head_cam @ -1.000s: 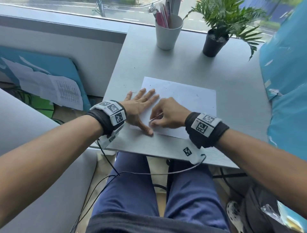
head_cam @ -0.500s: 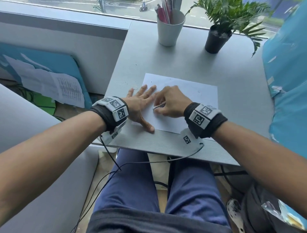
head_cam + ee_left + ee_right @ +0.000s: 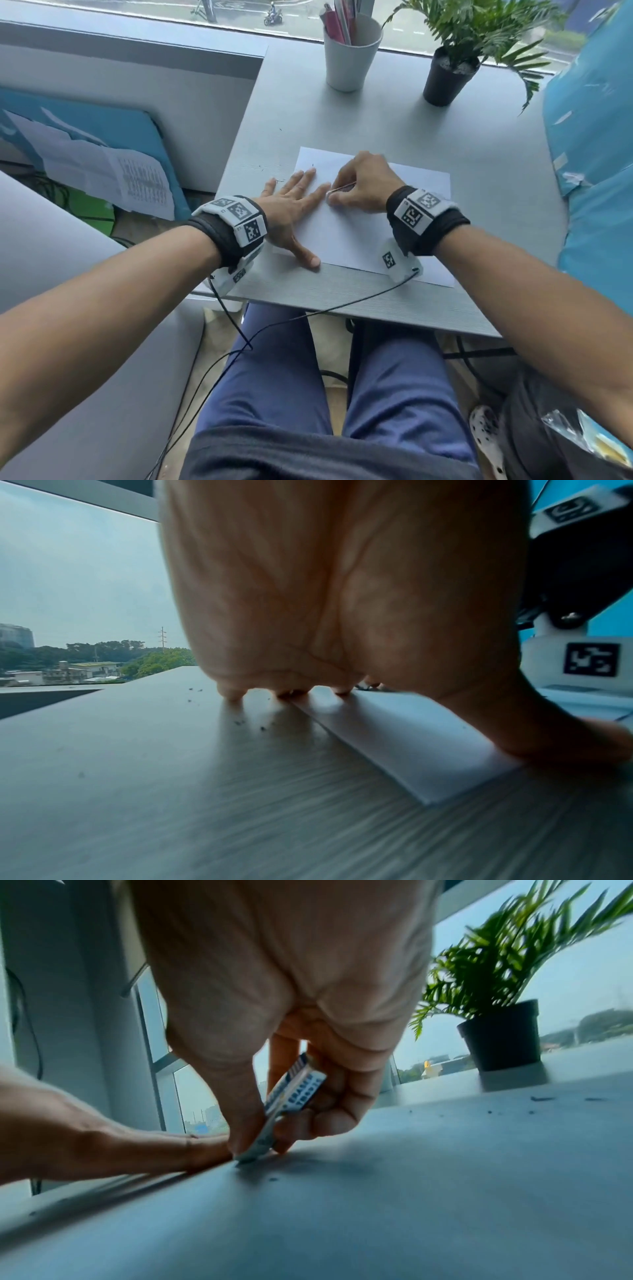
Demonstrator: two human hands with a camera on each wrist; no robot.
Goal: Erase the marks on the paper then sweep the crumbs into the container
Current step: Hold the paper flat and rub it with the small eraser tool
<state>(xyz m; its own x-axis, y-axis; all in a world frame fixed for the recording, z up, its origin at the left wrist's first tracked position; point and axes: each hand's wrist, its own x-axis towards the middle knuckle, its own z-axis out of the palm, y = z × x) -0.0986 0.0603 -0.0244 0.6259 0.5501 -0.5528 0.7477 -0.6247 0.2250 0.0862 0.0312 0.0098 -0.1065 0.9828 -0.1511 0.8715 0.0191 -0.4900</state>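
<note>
Looking down, I see the paper (image 3: 373, 219) lying flat on the worktop (image 3: 479, 144), under both my hands. My left hand (image 3: 291, 212) is spread flat with straight fingers, pressing the sheet's left edge, thumb at its near corner. My right hand (image 3: 363, 188), just beside it and touching its fingertips, pinches the eraser (image 3: 291, 1096) between thumb and curled fingers, its tip on the paper. Dark crumbs (image 3: 240, 722) lie on the worktop left of my left hand.

White paper (image 3: 359, 240) flat on table, dark crumbs (image 3: 240, 722) beside
</note>
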